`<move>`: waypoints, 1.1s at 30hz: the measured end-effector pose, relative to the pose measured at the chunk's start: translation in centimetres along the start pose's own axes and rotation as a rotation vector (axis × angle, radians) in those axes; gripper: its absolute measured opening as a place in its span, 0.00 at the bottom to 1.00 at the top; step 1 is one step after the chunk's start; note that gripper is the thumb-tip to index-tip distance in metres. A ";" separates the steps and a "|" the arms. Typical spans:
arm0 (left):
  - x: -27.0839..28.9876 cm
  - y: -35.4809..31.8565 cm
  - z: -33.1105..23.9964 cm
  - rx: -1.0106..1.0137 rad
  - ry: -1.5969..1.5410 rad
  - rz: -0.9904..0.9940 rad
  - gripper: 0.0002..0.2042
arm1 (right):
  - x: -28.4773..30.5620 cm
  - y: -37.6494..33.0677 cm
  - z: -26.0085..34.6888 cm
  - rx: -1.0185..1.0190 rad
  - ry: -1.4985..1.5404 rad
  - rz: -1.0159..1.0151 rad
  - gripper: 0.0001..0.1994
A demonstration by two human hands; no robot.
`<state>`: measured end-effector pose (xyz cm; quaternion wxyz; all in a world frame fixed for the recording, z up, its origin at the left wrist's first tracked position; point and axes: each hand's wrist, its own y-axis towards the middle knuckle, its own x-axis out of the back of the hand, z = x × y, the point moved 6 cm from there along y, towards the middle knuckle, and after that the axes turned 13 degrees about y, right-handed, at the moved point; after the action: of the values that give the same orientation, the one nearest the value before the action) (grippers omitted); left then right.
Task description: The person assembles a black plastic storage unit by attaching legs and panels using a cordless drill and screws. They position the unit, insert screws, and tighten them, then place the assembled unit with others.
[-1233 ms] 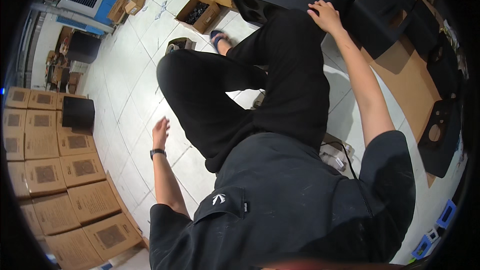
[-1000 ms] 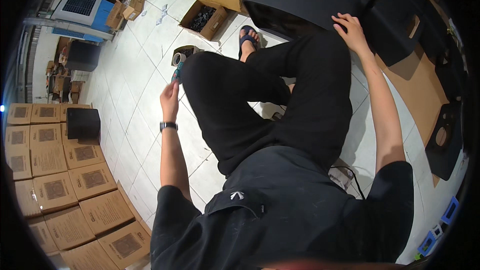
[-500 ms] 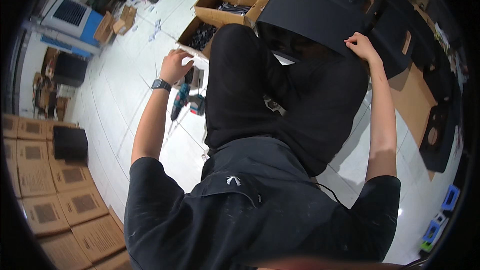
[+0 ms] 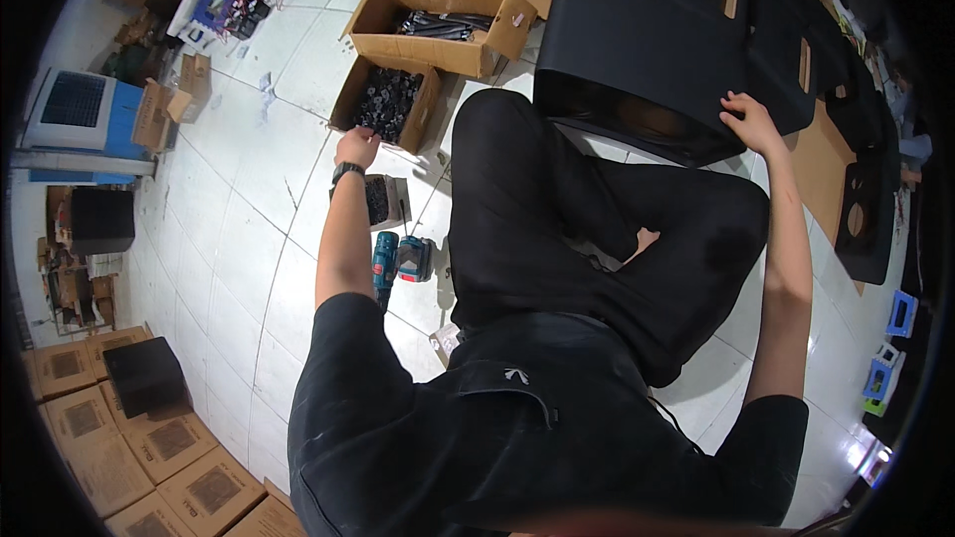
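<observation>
Person sitting on white tiled floor point(image 4: 249, 268), seen from above; black shirt filling the lower frame, black trousers with the knees drawn up in the middle; both bare forearms reaching away from the body.

Nearest the body on the person's left: a teal and black cordless drill point(image 4: 398, 261) lying on its side on the tiles, just beside the left thigh and under the line of the left forearm; nothing touching it.

Beyond the drill, a small open box of dark screws point(image 4: 381, 201) sitting on the floor, partly covered by the left wrist, which is wearing a dark watch band.

Left hand point(image 4: 356, 147) reaching out over the near edge of a cardboard box of small black parts point(image 4: 386, 104); fingers curled downward and close together at the box rim; cannot tell whether they are pinching anything, the tips being too small and turned away.

Right hand point(image 4: 748, 119) stretching out to the right side, resting on the top face of a large black speaker cabinet point(image 4: 637, 65); fingers spread apart and flat on the panel near its right edge, pressing rather than gripping; the cabinet lying on the floor just past the knees, its dark opening facing the person.

Farther on: a larger cardboard box of black rods point(image 4: 438, 25) behind the parts box, touching it; more black cabinets point(image 4: 786, 70) lined along the right; stacked brown cartons point(image 4: 109, 438) at lower left, well apart; a blue and white cooler unit point(image 4: 75, 114) at far left.
</observation>
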<state>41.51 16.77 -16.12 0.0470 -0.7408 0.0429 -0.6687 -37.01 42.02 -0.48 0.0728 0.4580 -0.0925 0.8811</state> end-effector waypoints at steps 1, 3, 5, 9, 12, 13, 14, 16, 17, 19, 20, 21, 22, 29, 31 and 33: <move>-0.6 0.5 -0.8 0.024 0.037 0.002 0.17 | -0.1 -0.3 0.3 -0.042 0.002 0.012 0.21; -1.9 1.6 -2.1 0.070 0.111 0.008 0.18 | 0.2 -0.7 1.2 -0.125 0.004 0.034 0.22; -3.9 3.0 -1.7 0.100 0.209 0.127 0.20 | 0.0 -0.3 2.5 -0.180 -0.016 0.077 0.22; -7.3 4.4 -3.0 -0.009 0.308 0.113 0.23 | 0.7 -0.4 2.6 -0.258 -0.026 0.089 0.24; -8.8 6.8 -0.1 -0.046 0.289 0.020 0.23 | 0.2 0.2 3.0 -0.287 -0.001 0.087 0.27; -8.5 7.3 -0.2 -0.015 0.281 0.063 0.24 | 0.0 0.1 3.2 -0.305 0.008 0.081 0.28; -8.2 7.7 -0.5 -0.005 0.337 0.111 0.25 | 0.0 -0.1 3.4 -0.318 -0.019 0.064 0.28; -8.2 7.7 -1.4 -0.022 0.417 0.208 0.26 | 0.1 -0.2 4.1 -0.348 -0.084 0.042 0.29; -8.4 7.7 -1.6 -0.048 0.446 0.253 0.27 | 0.1 -0.3 4.1 -0.360 -0.093 0.038 0.30; -8.4 8.1 -3.0 -0.059 0.453 0.321 0.27 | 0.1 -0.4 3.9 -0.386 -0.118 0.032 0.31; -8.2 8.6 -3.7 -0.044 0.432 0.344 0.27 | 0.5 -0.5 3.8 -0.404 -0.151 0.021 0.31; -8.3 8.5 -3.7 -0.018 0.415 0.372 0.26 | 0.5 -0.4 4.3 -0.415 -0.181 0.021 0.32; -9.4 9.6 -1.8 -0.011 0.314 0.432 0.24 | -0.1 0.3 4.8 -0.408 -0.196 0.031 0.32; -12.1 12.4 0.0 -0.030 0.126 0.359 0.20 | -0.7 0.4 4.8 -0.442 -0.285 0.018 0.33; -12.2 12.9 0.9 -0.056 0.080 0.375 0.21 | -1.2 0.6 5.7 -0.420 -0.310 0.026 0.33; -12.2 12.3 0.5 -0.095 0.095 0.350 0.23 | -1.3 0.4 6.3 -0.416 -0.308 0.009 0.33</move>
<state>40.76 6.08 -29.76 0.1257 -0.6909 0.2051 -0.6818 -31.35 40.16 1.96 0.1467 0.5617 -0.2838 0.7632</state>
